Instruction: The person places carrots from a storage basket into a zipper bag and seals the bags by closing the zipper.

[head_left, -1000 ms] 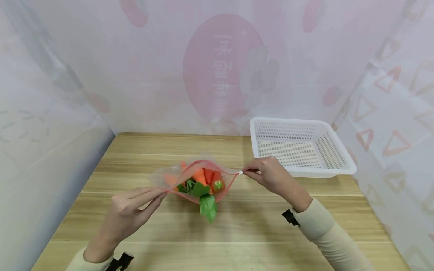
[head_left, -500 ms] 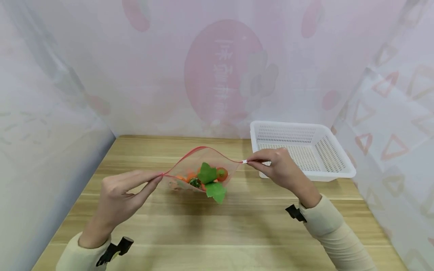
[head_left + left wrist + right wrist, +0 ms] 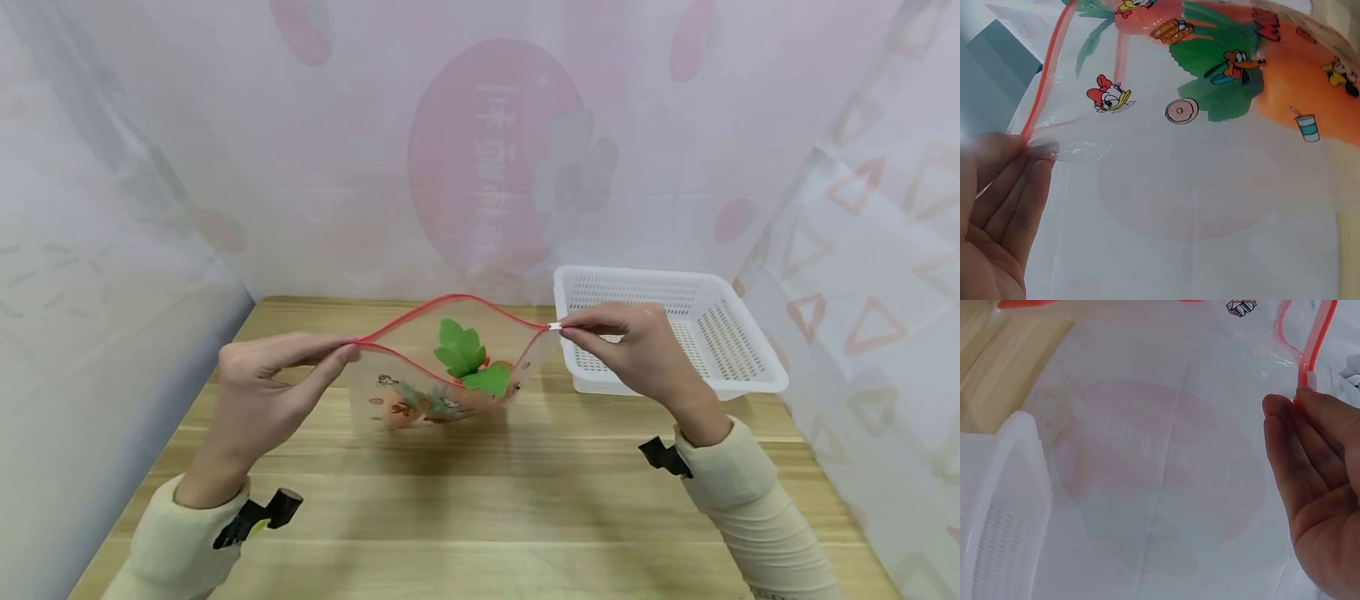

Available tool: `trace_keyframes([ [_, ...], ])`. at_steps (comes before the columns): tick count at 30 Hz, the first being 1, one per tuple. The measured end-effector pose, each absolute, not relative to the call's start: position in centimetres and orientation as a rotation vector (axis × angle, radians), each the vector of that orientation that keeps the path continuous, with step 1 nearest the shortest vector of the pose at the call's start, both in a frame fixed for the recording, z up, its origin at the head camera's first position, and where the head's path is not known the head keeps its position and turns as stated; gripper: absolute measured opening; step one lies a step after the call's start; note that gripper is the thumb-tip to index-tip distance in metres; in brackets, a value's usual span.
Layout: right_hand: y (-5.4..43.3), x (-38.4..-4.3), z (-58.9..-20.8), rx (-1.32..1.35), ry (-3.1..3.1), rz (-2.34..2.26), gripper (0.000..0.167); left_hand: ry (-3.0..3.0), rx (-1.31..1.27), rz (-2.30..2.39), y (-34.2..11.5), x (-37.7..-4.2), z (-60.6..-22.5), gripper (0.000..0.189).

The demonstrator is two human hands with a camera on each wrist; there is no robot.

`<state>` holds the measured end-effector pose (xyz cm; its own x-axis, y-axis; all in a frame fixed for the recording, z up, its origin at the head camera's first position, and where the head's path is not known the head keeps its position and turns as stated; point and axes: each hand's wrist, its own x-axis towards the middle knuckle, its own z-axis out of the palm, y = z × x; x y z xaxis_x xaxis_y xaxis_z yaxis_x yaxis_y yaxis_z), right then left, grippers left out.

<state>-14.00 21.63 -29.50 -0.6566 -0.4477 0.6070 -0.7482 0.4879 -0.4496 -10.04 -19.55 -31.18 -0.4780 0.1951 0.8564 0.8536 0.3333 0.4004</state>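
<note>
A clear zip bag (image 3: pixel 371 400) with a red zip rim and cartoon prints hangs between the two hands, its mouth gaping. My left hand (image 3: pixel 266 392) pinches the left corner of the rim between thumb and fingers. At the opposite corner, my right hand (image 3: pixel 637 350) pinches the rim by the white zip slider (image 3: pixel 555 326). Green leaves (image 3: pixel 459 346) show through the bag's mouth. Lower down, orange and red vegetables are blurred by the plastic; the left wrist view shows a smooth orange one (image 3: pixel 1300 78), with a leafy green piece (image 3: pixel 1225 94) beside it.
A white perforated plastic basket (image 3: pixel 566 358) stands at the back right of the wooden table (image 3: pixel 465 517), partly behind the right hand. Pale printed sheets (image 3: pixel 337 208) wall in the back and both sides.
Both hands have risen and spread slightly apart, lifting the bag by its rim. Its printed front has come into view, and the vegetables have settled lower inside.
</note>
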Motion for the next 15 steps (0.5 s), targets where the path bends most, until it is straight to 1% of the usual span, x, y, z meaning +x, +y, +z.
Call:
trace_keyframes([
  [8, 21.9, -13.2, -28.0, 0.951, -2.323, 1.112, 0.021, -1.923, -0.812, -1.303, -19.4, -9.8, -29.7, 0.026],
  [12, 22.0, -13.2, -27.6, 0.935, -2.323, 1.155, 0.021, -1.991, -0.709, -1.353, -19.5, -10.1, -29.7, 0.024],
  [15, 22.1, -13.4, -28.0, 0.899, -2.340, 1.213, 0.018, -2.068, -0.639, -1.412, -19.8, -10.8, -30.4, 0.019],
])
